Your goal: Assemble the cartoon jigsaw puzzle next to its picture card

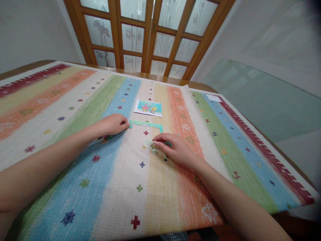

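The tablecloth (pixel 125 187) looks like matt woven cloth, slightly rough; the picture card (pixel 148 108) is smooth paper, the puzzle strip (pixel 146 124) apparently thin card; the door frames (pixel 116 33) look like varnished wood around shiny, translucent glass panes (pixel 132 36); the wall (pixel 30 30) looks smooth and matt

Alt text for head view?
A person's left hand is at the left end of a joined puzzle strip, the right hand among loose pieces, on a striped tablecloth. A cartoon picture card lies just beyond the strip; glass-paned wooden doors stand behind.
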`<state>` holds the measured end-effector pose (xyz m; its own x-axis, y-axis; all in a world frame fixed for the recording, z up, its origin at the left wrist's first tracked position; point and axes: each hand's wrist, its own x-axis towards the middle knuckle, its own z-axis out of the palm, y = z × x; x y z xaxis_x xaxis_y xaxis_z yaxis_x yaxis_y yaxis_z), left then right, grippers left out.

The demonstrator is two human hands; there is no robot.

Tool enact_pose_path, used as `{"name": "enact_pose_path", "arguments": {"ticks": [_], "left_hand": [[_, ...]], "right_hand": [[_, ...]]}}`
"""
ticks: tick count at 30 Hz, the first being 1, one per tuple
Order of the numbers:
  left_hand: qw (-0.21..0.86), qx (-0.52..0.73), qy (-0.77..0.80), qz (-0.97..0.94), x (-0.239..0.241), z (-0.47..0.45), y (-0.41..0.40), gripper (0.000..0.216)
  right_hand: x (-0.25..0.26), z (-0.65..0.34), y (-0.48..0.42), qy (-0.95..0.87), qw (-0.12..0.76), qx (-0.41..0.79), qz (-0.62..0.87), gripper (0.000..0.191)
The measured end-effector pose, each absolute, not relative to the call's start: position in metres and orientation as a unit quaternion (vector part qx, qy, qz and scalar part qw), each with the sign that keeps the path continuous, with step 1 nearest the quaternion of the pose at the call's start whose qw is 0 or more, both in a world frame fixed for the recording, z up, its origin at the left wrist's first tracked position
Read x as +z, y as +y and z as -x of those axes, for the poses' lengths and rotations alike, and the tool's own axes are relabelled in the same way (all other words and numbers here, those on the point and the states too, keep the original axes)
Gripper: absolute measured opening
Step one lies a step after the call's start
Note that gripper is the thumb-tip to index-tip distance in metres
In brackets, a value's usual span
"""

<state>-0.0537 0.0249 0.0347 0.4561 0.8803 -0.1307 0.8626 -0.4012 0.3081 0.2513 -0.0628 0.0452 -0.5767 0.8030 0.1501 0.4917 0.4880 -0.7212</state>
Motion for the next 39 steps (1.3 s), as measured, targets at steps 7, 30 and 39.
{"name": "enact_pose_path", "arguments": {"ticks": [7,30,39], "left_hand": [[0.115,0.034,0.510,-0.852,0.031,0.051,0.024,0.040],[0.113,0.095,0.451,-0.880,0.025,0.066,0.038,0.049],[0.107,0.104,0.438,-0.886,0.022,0.066,0.039,0.045]], "right_hand": [[0.043,-0.251,-0.063,-0.826,0.239,0.325,0.395,0.015],[0.074,-0.278,-0.055,-0.775,0.362,0.253,0.453,0.033],[0.074,-0.281,-0.053,-0.753,0.400,0.250,0.459,0.041]]}}
